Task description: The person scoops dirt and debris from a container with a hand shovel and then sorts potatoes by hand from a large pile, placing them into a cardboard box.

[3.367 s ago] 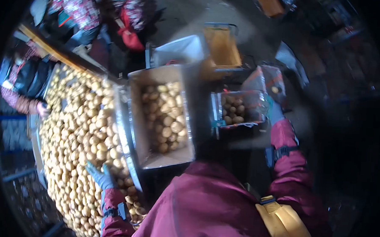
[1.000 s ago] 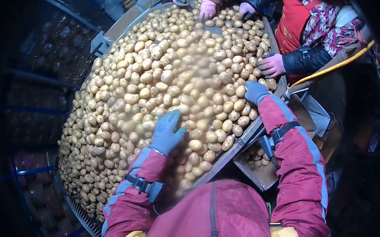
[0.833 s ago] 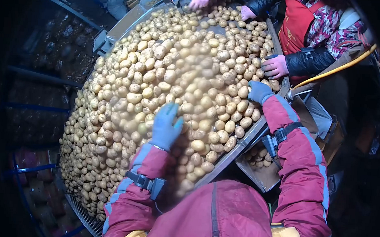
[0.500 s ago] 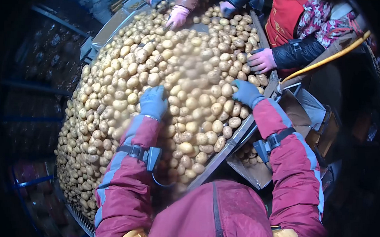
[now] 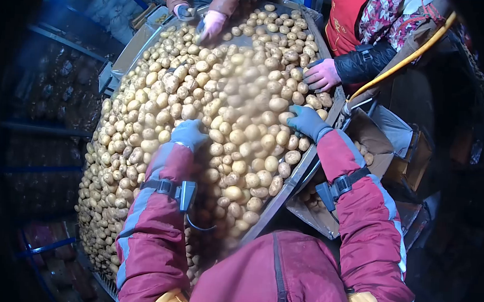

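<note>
Potatoes (image 5: pixel 163 100) are heaped over a wide sorting table, and both of my gloved hands are down among them. My left hand (image 5: pixel 189 133), in a blue-grey glove, is curled over the middle of the heap. Its fingers look closed, but whatever lies under them is hidden. Near the right-hand rim, my right hand (image 5: pixel 308 122) has its fingers and thumb bent around a potato (image 5: pixel 286 118) at the fingertips. More potatoes lie close against both hands.
A co-worker's pink-gloved hand (image 5: pixel 322 75) rests on potatoes at the right rim (image 5: pixel 283 198). Another person's gloved hands (image 5: pixel 211 24) work at the far end. Beyond the rim stand cardboard boxes (image 5: pixel 373 143), and a yellow hose (image 5: pixel 419 53) runs above them.
My left hand has drawn slightly back toward me and its fingers have curled in. My right hand stays beside the same potato. The far person's hands have shifted, and the camera view has moved slightly.
</note>
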`<state>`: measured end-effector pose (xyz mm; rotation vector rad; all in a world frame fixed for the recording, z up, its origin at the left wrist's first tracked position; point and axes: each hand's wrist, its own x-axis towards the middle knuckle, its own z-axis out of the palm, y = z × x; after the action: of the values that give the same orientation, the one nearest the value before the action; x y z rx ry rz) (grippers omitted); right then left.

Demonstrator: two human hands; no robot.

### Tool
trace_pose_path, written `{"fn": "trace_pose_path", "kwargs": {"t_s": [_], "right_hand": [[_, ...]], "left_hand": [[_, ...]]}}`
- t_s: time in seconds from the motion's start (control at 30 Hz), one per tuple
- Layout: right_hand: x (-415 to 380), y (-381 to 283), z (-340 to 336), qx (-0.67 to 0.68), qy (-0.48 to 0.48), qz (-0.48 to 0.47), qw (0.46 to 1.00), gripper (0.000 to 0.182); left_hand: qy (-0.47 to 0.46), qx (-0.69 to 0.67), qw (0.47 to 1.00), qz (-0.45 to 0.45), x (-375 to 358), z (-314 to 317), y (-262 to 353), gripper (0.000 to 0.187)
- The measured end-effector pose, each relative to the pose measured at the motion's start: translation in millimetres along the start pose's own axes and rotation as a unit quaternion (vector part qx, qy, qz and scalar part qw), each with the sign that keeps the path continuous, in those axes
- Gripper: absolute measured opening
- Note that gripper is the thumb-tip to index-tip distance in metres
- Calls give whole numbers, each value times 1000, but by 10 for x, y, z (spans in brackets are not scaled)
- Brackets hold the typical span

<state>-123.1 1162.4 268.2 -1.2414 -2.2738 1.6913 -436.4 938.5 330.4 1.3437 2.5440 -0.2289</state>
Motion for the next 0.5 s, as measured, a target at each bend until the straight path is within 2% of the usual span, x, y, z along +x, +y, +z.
{"fn": "trace_pose_path", "kwargs": {"t_s": [0.07, 0.1, 0.13, 0.17, 0.2, 0.23, 0.27, 0.33, 0.4, 0.43, 0.47, 0.5], "right_hand": [[107, 117, 113, -110, 24, -41, 993, 39], [140, 205, 139, -102, 35, -54, 993, 40], [129, 247, 166, -94, 46, -68, 992, 40], [83, 213, 149, -119, 52, -91, 987, 42], [39, 178, 132, -145, 58, -115, 981, 44], [-13, 45, 112, -152, 48, -81, 984, 45], [-62, -112, 131, -159, 37, -46, 985, 45], [-79, -216, 170, -209, 51, -13, 977, 51], [-56, -200, 199, -88, 27, 4, 996, 49], [-89, -260, 212, -26, 13, 15, 999, 48], [-151, -296, 199, 194, -53, 2, 980, 37], [-163, -333, 183, 225, -69, -5, 972, 29]], "left_hand": [[-162, -43, 985, -49, -64, -305, 129, 34], [-239, -66, 966, -74, -76, -426, 187, 35], [-248, -92, 962, -68, -139, -404, 172, 38], [-210, -115, 971, -13, -119, -88, -13, 43], [-166, -129, 978, -12, -182, 32, -22, 48], [-125, -141, 982, -10, -229, 144, -6, 54], [-134, -136, 981, -16, -203, 253, 8, 62], [-129, -292, 946, -47, -305, 274, -25, 61], [-106, -431, 892, -89, -440, 172, 18, 53], [-94, -518, 846, -81, -460, 114, 10, 50], [-85, -600, 792, -75, -474, 92, 2, 48], [-77, -677, 728, -68, -523, 75, 16, 46]]}}
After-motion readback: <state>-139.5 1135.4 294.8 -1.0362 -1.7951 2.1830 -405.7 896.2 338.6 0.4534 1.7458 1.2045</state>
